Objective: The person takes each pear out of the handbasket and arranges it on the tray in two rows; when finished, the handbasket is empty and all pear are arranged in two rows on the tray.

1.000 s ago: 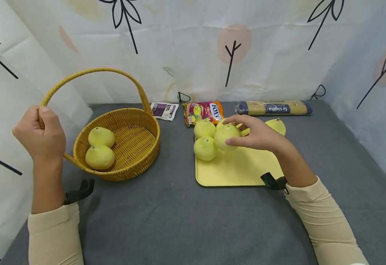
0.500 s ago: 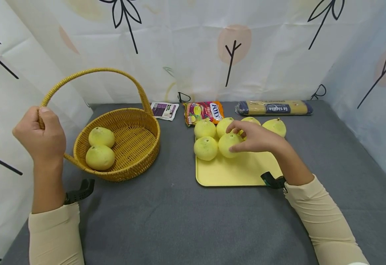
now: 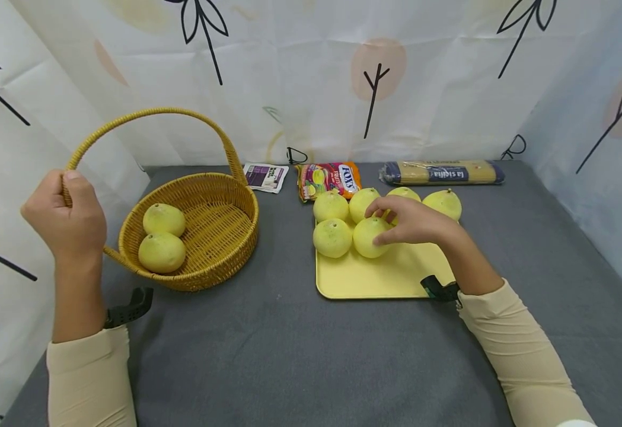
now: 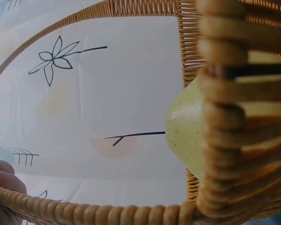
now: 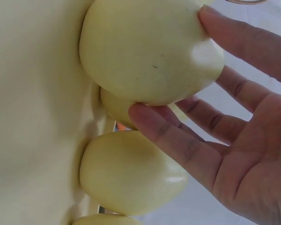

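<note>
My left hand (image 3: pixel 66 216) grips the arched handle of a yellow woven basket (image 3: pixel 225 270), its fingers curled round the side of the handle. Two yellow-green pomelos (image 3: pixel 162 252) lie in the basket's left half. One pomelo (image 4: pixel 183 129) shows behind the blurred weave in the left wrist view. On the yellow tray (image 3: pixel 380 281), my right hand (image 3: pixel 414 219) has thumb and fingers round a pomelo (image 3: pixel 369 238). That pomelo (image 5: pixel 147 51) rests against the tray in the right wrist view, with fingertips touching its sides. Several other pomelos (image 3: pixel 332 238) stand beside and behind it.
Along the back edge of the grey-covered table (image 3: pixel 278 356) lie a purple and white packet (image 3: pixel 266 178), a FOX'S candy bag (image 3: pixel 329 179) and a long pasta pack (image 3: pixel 441 172). A patterned white curtain (image 3: pixel 300 77) hangs behind.
My right hand has lowered its pomelo and moved it slightly right, onto the tray beside the front-left one. The left hand and basket stay where they were.
</note>
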`<act>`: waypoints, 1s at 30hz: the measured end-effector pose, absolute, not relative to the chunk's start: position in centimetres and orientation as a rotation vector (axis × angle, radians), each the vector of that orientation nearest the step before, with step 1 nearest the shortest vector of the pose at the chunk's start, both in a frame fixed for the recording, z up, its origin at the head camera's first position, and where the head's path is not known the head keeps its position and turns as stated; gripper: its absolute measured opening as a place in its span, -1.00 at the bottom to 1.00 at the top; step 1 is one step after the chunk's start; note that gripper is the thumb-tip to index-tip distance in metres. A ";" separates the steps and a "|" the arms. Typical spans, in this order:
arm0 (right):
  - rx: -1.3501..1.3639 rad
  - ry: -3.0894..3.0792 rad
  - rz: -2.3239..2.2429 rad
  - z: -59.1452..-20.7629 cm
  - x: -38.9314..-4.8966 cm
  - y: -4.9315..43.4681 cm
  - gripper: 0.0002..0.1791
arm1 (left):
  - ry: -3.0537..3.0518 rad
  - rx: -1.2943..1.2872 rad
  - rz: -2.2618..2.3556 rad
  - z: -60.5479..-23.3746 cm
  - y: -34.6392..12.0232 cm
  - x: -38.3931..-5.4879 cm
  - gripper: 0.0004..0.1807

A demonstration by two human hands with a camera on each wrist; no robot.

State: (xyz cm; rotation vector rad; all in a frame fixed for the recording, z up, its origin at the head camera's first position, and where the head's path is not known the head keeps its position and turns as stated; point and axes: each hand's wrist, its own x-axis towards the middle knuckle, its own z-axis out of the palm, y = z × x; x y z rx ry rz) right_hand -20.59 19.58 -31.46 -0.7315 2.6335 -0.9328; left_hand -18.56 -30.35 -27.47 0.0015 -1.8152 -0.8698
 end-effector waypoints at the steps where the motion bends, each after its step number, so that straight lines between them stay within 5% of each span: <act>1: -0.730 2.633 -0.935 -31.4 -20.6 19.6 -0.46 | -1.815 0.002 -0.872 -27.5 -30.3 -18.6 -0.58; 30: -0.647 2.664 -0.945 -30.8 -20.5 18.3 -0.47 | -1.819 0.007 -0.877 -27.4 -30.2 -18.4 -0.58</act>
